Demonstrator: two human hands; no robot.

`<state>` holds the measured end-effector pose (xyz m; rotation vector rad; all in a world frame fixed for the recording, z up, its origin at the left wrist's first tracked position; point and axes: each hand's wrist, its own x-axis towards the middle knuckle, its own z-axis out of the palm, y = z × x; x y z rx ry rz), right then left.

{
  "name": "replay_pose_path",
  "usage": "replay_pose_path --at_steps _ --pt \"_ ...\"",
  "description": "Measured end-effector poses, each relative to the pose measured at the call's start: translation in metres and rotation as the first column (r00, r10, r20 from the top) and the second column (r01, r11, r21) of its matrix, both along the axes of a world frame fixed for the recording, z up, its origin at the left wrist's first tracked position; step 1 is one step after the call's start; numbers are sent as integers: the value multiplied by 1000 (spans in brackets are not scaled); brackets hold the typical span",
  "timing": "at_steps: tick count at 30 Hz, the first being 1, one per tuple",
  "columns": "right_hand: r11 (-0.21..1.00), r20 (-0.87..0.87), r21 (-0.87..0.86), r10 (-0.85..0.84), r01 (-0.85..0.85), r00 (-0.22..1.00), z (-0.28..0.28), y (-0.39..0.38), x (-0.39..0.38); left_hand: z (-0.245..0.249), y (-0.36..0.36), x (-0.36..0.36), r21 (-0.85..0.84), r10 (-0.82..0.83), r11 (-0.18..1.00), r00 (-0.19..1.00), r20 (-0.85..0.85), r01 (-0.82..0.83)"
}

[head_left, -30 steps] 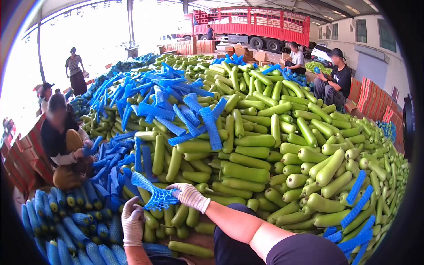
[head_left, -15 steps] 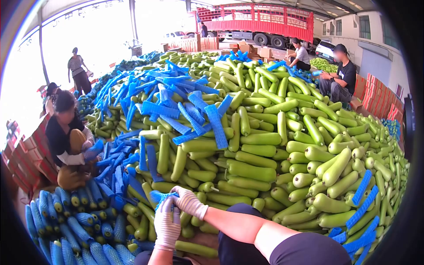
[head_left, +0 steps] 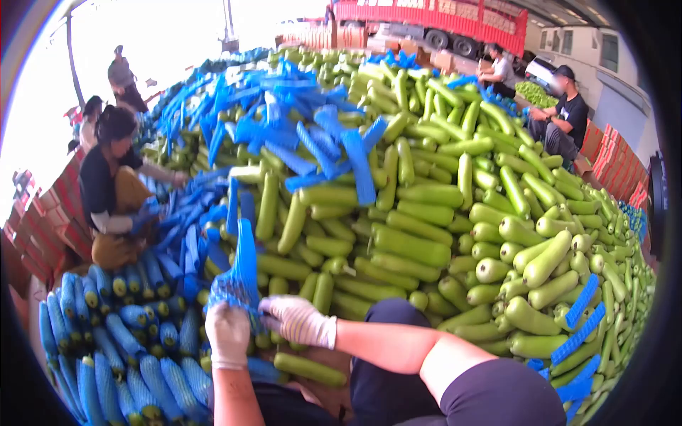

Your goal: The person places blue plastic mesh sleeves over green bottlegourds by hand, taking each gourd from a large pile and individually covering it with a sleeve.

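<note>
In front of my knees, my left hand (head_left: 229, 335), in a pale glove, is closed around the lower part of a blue foam net sleeve (head_left: 244, 259). The sleeve is bunched and stretched wide just above that fist, and its flat end sticks up. My right hand (head_left: 297, 319), in a striped glove, has its fingers bent at the sleeve's right edge; the fingertips are partly hidden. Whether a gourd is inside the sleeve cannot be made out. A bare green gourd (head_left: 310, 369) lies below my right hand.
A large heap of green gourds (head_left: 412, 245) rises ahead, with loose blue sleeves (head_left: 270, 128) on top. Sleeved gourds (head_left: 145, 369) are stacked at lower left. One person (head_left: 114, 170) crouches at left, others sit at right. Cartons (head_left: 611, 163) and a red truck (head_left: 426, 18) stand beyond.
Both hands have come apart a little, the left moving left and down. The sleeve, bunched small before, now stands up long and opened out. My view has tilted slightly.
</note>
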<state>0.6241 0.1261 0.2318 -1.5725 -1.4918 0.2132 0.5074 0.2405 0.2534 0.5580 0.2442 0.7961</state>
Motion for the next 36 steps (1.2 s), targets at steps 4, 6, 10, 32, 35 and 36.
replay_pose_path --at_steps 4,6,10,32,35,36 --pt "976 -707 213 188 -48 682 24 4 0 20 -5 0 890 523 388 738 -427 240" --pt "975 -936 197 218 -100 275 41 3 10 -11 -4 9 831 475 535 760 -444 152" --pt "938 -893 139 258 -317 370 44 -2 3 -19 -14 19 866 499 377 716 -489 328" --pt "549 -732 53 589 -834 341 45 -21 -51 -8 -21 -9 767 788 -279 594 -161 578" --pt "668 -468 -153 599 -728 649 78 -35 -32 -6 -13 -12 736 807 -359 587 -64 574" --pt "755 -175 -306 555 -580 814 103 -44 -16 -5 -10 -12 726 815 -381 578 -28 572"
